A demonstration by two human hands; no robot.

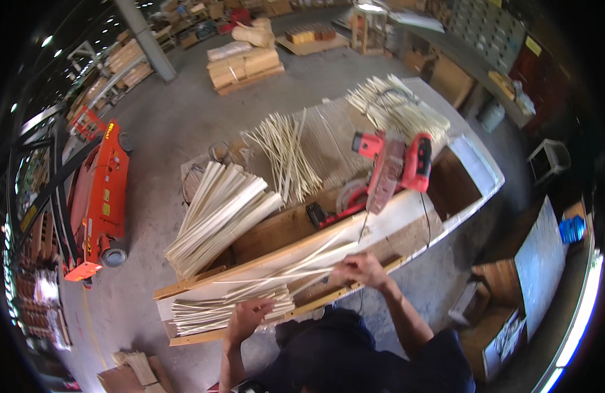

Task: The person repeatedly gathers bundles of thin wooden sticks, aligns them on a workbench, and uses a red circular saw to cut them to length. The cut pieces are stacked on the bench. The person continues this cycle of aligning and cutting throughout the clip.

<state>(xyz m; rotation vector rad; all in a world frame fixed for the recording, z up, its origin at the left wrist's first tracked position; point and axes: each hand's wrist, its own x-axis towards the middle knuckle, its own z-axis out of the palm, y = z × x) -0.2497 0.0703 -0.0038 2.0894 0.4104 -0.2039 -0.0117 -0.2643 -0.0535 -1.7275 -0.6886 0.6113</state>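
My right hand (361, 270) is closed in a pinch at the right ends of a few thin wooden strips (309, 269), which slant down to the left over a long wooden trough. Curled over a pile of short pale wooden strips (201, 315) at the trough's left end is my left hand (250, 316). Its fingers are bent together, and whatever lies between them cannot be made out. Beyond my right hand, a red power saw (388, 171) with a dusty guard stands over the trough (394, 226).
A thick stack of wooden slats (217, 216) lies behind the trough at left. Farther back are a loose bundle of strips (286, 154) and a tied bundle (397, 108). An orange lift (104, 196) stands on the floor at left; cardboard boxes (492, 327) are at right.
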